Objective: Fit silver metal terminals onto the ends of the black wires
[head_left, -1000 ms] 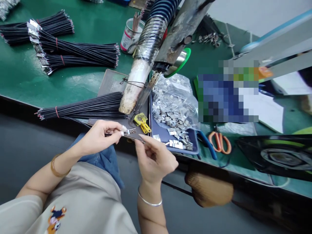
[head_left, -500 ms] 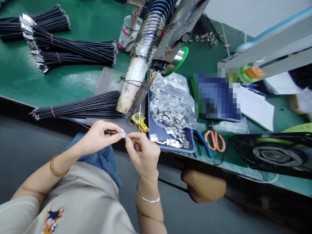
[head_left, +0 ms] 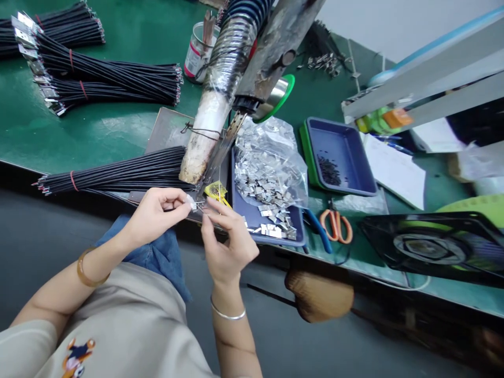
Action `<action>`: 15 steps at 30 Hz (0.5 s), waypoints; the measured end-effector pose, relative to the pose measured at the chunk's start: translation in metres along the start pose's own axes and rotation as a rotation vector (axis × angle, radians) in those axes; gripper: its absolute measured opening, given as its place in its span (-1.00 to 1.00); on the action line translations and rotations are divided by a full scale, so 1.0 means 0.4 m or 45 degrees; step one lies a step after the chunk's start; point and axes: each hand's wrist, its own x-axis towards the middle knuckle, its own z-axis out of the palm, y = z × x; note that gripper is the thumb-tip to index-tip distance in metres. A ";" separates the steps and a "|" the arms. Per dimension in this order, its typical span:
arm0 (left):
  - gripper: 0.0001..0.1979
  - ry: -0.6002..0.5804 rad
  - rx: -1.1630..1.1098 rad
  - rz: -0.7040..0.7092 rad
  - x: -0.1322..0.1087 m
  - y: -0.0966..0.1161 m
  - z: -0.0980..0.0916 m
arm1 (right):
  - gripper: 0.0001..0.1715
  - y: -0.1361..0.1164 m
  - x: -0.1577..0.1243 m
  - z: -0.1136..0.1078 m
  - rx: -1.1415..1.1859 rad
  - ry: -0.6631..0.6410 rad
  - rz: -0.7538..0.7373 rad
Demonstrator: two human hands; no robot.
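Two blue trays sit on the green bench (head_left: 118,131). The near tray (head_left: 238,202) holds a crinkled bag (head_left: 270,163) of shiny metal clips, the far tray (head_left: 348,178) small dark bits (head_left: 328,170). At the bench edge, the left hand (head_left: 155,215) pinches a thin wire (head_left: 193,202), and the right hand (head_left: 226,247) has its fingertips closed on the wire's tip.

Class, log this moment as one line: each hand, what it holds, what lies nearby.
left hand: pinches cable end | right hand: fingertips at it, grip unclear | nearby: blue tray of metal shells, cable bundle

Orange-handled scissors (head_left: 335,226) near a blue tray (head_left: 350,157) of black bits; jar (head_left: 195,52) behind.
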 end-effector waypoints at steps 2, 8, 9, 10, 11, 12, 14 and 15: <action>-0.84 0.028 -0.018 0.008 0.004 0.002 0.006 | -0.82 -0.002 0.006 0.012 -0.027 -0.003 -0.005; -0.87 0.084 -0.077 0.004 0.009 0.016 0.012 | -0.82 -0.009 0.020 0.023 -0.016 0.021 0.035; -0.88 0.085 -0.081 0.003 0.009 0.018 0.012 | -0.82 -0.011 0.021 0.022 -0.016 0.024 0.040; -0.88 0.082 -0.085 0.002 0.009 0.019 0.012 | -0.81 -0.013 0.023 0.021 -0.020 0.023 0.041; -0.89 0.077 -0.088 0.001 0.009 0.020 0.011 | -0.80 -0.016 0.024 0.019 -0.024 0.021 0.041; -0.89 0.074 -0.088 0.003 0.009 0.021 0.011 | -0.80 -0.018 0.024 0.017 -0.025 0.015 0.043; -0.90 0.067 -0.073 -0.004 0.008 0.019 0.009 | -0.79 -0.021 0.023 0.013 -0.012 0.001 0.054; -0.89 0.062 -0.059 -0.014 0.007 0.017 0.008 | -0.79 -0.022 0.021 0.010 -0.003 -0.012 0.058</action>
